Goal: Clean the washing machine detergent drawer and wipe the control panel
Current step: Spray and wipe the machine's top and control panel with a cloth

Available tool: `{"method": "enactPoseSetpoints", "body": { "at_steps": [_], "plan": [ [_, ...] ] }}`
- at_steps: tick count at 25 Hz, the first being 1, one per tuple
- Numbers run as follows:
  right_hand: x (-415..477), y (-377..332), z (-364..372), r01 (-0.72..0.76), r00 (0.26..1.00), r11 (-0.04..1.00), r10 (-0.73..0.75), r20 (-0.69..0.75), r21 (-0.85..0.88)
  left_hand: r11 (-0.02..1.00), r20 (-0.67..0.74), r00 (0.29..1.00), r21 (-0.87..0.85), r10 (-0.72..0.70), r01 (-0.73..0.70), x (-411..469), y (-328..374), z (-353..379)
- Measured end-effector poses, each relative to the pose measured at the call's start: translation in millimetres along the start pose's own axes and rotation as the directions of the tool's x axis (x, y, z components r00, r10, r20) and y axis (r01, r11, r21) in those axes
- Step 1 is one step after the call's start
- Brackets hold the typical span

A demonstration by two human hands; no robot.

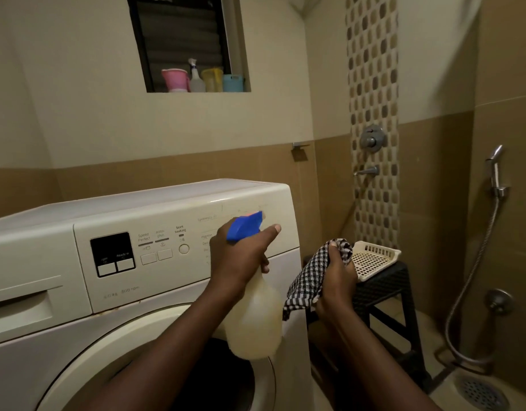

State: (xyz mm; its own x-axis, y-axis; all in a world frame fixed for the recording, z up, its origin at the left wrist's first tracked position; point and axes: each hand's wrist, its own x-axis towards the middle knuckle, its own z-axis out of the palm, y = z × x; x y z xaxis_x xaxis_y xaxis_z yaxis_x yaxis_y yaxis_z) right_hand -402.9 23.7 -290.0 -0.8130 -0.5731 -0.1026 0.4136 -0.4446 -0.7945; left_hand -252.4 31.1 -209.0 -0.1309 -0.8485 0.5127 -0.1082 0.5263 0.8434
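A white front-loading washing machine (137,203) fills the lower left. Its control panel (167,250) carries a dark display and several buttons. The detergent drawer (21,304) sits shut at the far left. My left hand (241,256) grips a pale spray bottle (254,321) with a blue trigger head, held upright in front of the panel's right end, hiding the dial area. My right hand (337,280) clutches a black-and-white checked cloth (312,277) just right of the machine.
A dark stool (386,292) with a cream slotted tray (374,259) stands right of the machine. Shower taps (371,140) and a hand sprayer with hose (496,173) hang on the tiled wall. A floor drain (481,393) lies at bottom right. Mugs and a bottle sit on the window ledge (202,81).
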Motion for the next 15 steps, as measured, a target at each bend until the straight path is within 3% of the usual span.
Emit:
{"method": "enactPoseSetpoints", "body": {
  "at_steps": [3,6,12,15],
  "plan": [
    [4,0,-4,0.023,1.000,0.999,-0.023,-0.014,-0.046,0.999,0.012,1.000,-0.045,-0.013,0.013,11,11,7],
    [9,2,-5,0.070,0.997,0.996,-0.071,-0.021,-0.053,0.999,0.012,0.999,0.037,-0.039,0.038,9,7,10],
    [11,7,-1,0.102,0.993,0.994,-0.104,-0.055,-0.031,0.963,0.207,0.941,0.019,-0.266,0.268,-16,-22,12],
    [8,5,0,0.160,0.985,0.986,-0.163,-0.062,-0.055,0.956,0.160,0.943,0.086,-0.292,0.281,-20,-35,8]
  ]
}}
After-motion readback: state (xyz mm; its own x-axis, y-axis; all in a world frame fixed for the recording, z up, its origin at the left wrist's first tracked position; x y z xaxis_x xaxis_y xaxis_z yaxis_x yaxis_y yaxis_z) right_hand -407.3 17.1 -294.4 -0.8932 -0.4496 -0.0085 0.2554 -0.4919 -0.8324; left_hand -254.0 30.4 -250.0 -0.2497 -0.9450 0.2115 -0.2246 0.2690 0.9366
